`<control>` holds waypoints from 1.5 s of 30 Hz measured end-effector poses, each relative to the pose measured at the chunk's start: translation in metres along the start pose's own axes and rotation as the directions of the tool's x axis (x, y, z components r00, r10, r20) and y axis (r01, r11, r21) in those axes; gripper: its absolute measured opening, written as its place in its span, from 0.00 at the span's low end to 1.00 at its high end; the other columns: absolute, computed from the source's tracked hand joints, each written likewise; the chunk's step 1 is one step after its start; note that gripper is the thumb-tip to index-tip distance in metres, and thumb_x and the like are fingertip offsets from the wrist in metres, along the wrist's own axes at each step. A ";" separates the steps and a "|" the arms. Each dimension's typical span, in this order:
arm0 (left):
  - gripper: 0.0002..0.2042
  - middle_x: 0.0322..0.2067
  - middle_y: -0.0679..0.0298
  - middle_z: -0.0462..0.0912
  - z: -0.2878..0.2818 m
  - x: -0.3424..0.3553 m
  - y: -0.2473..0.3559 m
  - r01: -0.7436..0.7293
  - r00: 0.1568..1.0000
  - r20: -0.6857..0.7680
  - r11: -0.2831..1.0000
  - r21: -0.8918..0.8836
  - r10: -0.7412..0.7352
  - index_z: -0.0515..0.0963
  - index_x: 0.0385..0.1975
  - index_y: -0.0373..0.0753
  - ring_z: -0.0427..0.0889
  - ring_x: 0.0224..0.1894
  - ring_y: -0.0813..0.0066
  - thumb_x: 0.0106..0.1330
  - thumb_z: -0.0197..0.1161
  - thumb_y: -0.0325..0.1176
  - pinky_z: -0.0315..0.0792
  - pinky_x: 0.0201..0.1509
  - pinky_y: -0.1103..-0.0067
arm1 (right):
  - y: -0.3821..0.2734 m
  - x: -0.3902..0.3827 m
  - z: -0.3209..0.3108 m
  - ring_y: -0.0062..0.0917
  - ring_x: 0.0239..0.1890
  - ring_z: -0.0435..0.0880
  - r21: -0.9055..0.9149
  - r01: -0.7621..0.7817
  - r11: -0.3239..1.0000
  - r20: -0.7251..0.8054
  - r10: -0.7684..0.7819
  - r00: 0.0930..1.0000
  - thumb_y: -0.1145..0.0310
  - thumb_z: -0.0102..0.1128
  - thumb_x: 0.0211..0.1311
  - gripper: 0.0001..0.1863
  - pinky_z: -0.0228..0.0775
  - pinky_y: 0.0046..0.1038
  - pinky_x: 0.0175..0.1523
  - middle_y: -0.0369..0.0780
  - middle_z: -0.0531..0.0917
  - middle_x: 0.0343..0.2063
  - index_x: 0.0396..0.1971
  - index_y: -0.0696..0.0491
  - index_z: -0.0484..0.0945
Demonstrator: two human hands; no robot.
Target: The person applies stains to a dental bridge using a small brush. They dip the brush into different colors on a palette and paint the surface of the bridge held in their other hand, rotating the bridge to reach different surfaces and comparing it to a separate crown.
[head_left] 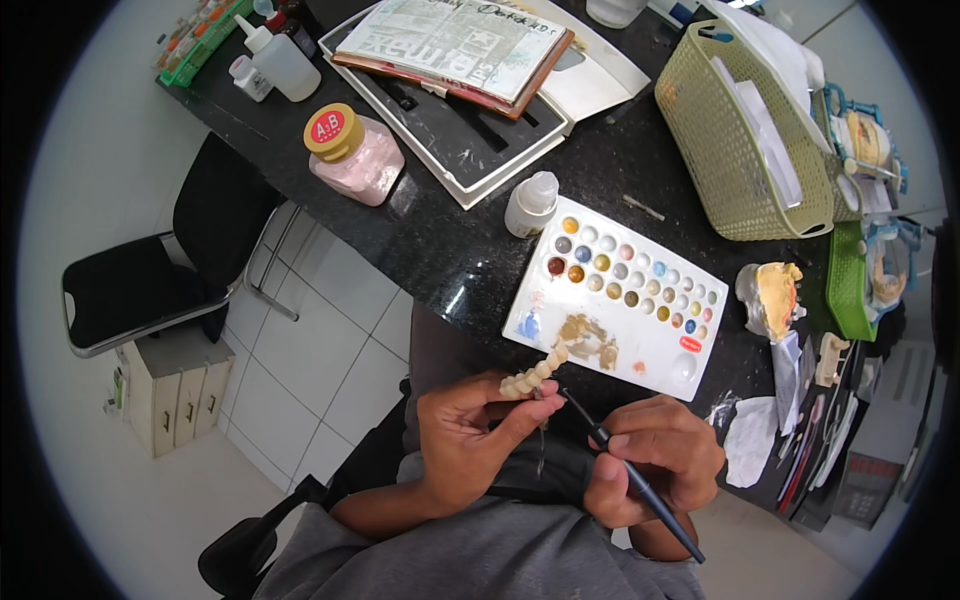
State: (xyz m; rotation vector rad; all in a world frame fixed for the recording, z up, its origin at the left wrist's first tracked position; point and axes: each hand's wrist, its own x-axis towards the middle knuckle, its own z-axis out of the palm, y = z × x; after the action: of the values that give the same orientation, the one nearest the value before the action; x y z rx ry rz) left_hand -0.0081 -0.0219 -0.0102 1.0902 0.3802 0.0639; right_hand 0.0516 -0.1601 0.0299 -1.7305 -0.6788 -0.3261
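Observation:
A cream-coloured dental bridge (532, 377), a curved row of tooth crowns, is pinched between the thumb and fingers of my left hand (462, 440). A thin strand or wire hangs below it. My right hand (660, 455) grips a dark, slender brush (655, 502) like a pen. Its tip points up and left, close to the bridge; I cannot tell whether they touch. Just beyond both hands lies a white paint palette (655, 342) with rows of coloured wells. Brown and blue smears mark its near left part. A small white-capped bottle (531, 205) stands at its far left corner.
Right of the palette is a dental model (768, 300), with a crumpled tissue (750, 440) and several slim tools nearer me. Farther back stand a plastic basket (740, 150), a notebook (455, 45) on an open box, and a gold-lidded jar (358, 165). A black chair (215, 220) is left.

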 end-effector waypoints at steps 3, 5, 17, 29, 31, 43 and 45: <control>0.07 0.36 0.55 0.82 0.000 0.000 0.000 0.006 1.000 -0.001 1.000 -0.007 -0.006 0.79 0.37 0.27 0.82 0.39 0.76 0.58 0.62 0.17 0.77 0.44 0.83 | 0.001 -0.001 0.000 0.27 0.17 0.80 -0.003 0.043 0.999 0.026 -0.043 0.999 0.79 0.65 0.36 0.10 0.76 0.23 0.23 0.42 0.79 0.17 0.23 0.60 0.77; 0.07 0.36 0.56 0.82 0.000 -0.001 0.000 0.021 1.000 -0.005 1.000 -0.015 -0.021 0.79 0.36 0.27 0.82 0.39 0.76 0.58 0.62 0.17 0.77 0.44 0.83 | 0.002 0.000 0.001 0.27 0.18 0.80 0.006 0.067 0.998 0.040 -0.067 0.997 0.79 0.66 0.35 0.11 0.76 0.23 0.23 0.42 0.79 0.18 0.24 0.60 0.77; 0.07 0.35 0.57 0.82 0.000 -0.001 -0.001 0.003 1.000 0.003 1.000 -0.024 -0.003 0.79 0.36 0.27 0.82 0.39 0.76 0.58 0.62 0.17 0.76 0.45 0.82 | 0.001 0.003 0.003 0.27 0.19 0.81 -0.025 0.043 0.999 0.083 -0.041 0.996 0.80 0.66 0.35 0.11 0.76 0.23 0.24 0.43 0.80 0.19 0.24 0.60 0.77; 0.07 0.35 0.56 0.82 0.000 -0.001 -0.001 -0.004 1.000 0.004 1.000 -0.018 0.004 0.78 0.36 0.27 0.82 0.39 0.75 0.58 0.61 0.17 0.77 0.46 0.82 | 0.001 0.002 0.002 0.27 0.18 0.80 -0.023 0.037 0.999 0.066 -0.035 0.997 0.80 0.66 0.35 0.10 0.75 0.22 0.22 0.42 0.79 0.17 0.24 0.60 0.77; 0.07 0.36 0.55 0.82 0.000 -0.001 -0.002 -0.004 1.000 0.004 0.999 -0.041 0.004 0.78 0.36 0.27 0.82 0.39 0.75 0.58 0.61 0.17 0.77 0.46 0.82 | 0.001 0.004 0.003 0.26 0.17 0.80 -0.030 0.040 0.999 0.072 -0.037 0.997 0.80 0.66 0.35 0.11 0.75 0.22 0.22 0.42 0.79 0.17 0.24 0.60 0.77; 0.07 0.36 0.55 0.82 -0.001 -0.001 -0.003 -0.011 1.000 0.013 0.999 -0.038 0.011 0.78 0.37 0.27 0.82 0.39 0.75 0.58 0.61 0.17 0.77 0.45 0.82 | 0.001 0.003 0.002 0.27 0.19 0.81 -0.009 0.033 0.999 0.068 -0.033 0.997 0.80 0.65 0.35 0.11 0.76 0.23 0.24 0.42 0.80 0.18 0.24 0.60 0.77; 0.07 0.36 0.55 0.82 -0.001 -0.001 -0.003 -0.013 1.000 0.012 0.999 -0.036 0.013 0.78 0.37 0.27 0.82 0.39 0.75 0.58 0.62 0.17 0.77 0.45 0.82 | 0.001 0.004 0.002 0.27 0.19 0.81 -0.016 0.036 0.999 0.072 -0.035 0.997 0.80 0.65 0.35 0.10 0.76 0.23 0.24 0.42 0.80 0.18 0.24 0.60 0.77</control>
State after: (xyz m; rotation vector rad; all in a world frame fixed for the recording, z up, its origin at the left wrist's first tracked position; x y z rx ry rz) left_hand -0.0097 -0.0227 -0.0132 1.0570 0.3594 0.0752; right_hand 0.0549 -0.1573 0.0303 -1.7547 -0.7619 -0.2963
